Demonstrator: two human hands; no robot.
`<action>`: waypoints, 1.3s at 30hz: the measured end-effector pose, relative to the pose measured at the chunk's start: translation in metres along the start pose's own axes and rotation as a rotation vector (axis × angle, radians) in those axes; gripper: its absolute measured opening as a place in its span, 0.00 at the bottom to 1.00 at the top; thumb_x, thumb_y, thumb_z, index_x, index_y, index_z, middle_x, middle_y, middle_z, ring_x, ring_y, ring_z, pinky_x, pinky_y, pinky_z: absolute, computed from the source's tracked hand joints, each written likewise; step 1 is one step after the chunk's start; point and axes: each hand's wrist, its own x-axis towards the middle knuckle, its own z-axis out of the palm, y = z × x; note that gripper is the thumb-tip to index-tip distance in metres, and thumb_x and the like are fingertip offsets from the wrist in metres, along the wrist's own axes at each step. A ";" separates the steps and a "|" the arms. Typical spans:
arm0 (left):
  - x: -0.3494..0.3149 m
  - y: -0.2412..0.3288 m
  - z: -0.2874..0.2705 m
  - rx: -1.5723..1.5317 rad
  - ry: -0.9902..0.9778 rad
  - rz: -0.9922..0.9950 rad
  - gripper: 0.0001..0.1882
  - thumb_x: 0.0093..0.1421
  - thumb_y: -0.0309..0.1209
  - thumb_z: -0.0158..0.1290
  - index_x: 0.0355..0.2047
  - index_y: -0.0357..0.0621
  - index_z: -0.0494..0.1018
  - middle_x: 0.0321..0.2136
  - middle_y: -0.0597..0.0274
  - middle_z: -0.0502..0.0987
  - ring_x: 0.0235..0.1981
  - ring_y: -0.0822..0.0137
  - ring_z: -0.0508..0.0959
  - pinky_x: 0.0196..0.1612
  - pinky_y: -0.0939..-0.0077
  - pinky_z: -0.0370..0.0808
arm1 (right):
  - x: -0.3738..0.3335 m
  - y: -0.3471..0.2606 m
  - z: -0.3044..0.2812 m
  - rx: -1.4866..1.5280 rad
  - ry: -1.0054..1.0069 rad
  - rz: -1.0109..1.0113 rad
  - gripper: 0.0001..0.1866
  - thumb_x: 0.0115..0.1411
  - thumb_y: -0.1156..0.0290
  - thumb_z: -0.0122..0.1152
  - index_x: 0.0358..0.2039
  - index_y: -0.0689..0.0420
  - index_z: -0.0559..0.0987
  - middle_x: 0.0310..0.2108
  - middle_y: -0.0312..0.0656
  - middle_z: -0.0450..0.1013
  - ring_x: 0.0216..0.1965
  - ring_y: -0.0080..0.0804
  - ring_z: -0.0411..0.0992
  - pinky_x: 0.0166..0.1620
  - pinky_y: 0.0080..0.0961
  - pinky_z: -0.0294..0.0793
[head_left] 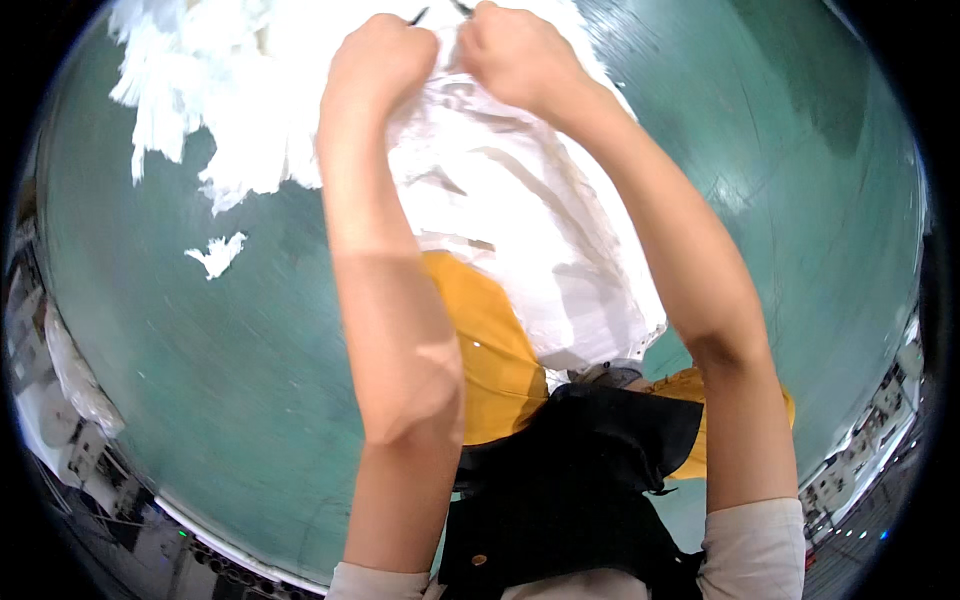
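At the far edge of the view, my left hand [385,60] and my right hand [515,55] are held close together, both with curled fingers. A short dark, thin piece pokes out beside each hand; I cannot make out what it is. Below and between them spreads a creased white sack-like sheet [500,190], with a faint grey mark near my hands. It reaches down toward my body between my forearms. Left of my left hand lies a heap of ragged white, fluffy material [250,100].
A loose white scrap [217,255] lies on the green surface [230,370], left of my left forearm. Yellow cloth [490,350] and a black apron [570,500] are at my body. A clear plastic-wrapped bundle [78,375] sits beyond the left edge.
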 end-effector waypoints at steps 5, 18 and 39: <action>-0.002 -0.002 -0.006 -0.089 -0.047 -0.039 0.18 0.51 0.36 0.43 0.28 0.29 0.73 0.26 0.42 0.76 0.29 0.49 0.76 0.38 0.64 0.71 | -0.014 -0.015 -0.017 -0.028 -0.051 0.185 0.14 0.57 0.65 0.49 0.27 0.65 0.72 0.23 0.56 0.73 0.28 0.54 0.73 0.34 0.44 0.71; -0.016 -0.023 0.017 0.056 0.193 0.235 0.17 0.59 0.41 0.45 0.29 0.39 0.76 0.21 0.51 0.76 0.29 0.50 0.75 0.35 0.58 0.66 | 0.007 -0.002 -0.013 0.047 -0.197 0.022 0.15 0.61 0.63 0.46 0.27 0.64 0.69 0.22 0.57 0.71 0.27 0.56 0.70 0.33 0.45 0.67; -0.025 -0.028 0.022 -0.087 0.374 0.524 0.06 0.54 0.29 0.53 0.27 0.38 0.73 0.21 0.57 0.72 0.26 0.57 0.71 0.31 0.64 0.63 | -0.001 -0.027 -0.024 -0.222 -0.308 0.069 0.14 0.58 0.66 0.47 0.26 0.67 0.72 0.23 0.57 0.73 0.27 0.54 0.73 0.33 0.46 0.71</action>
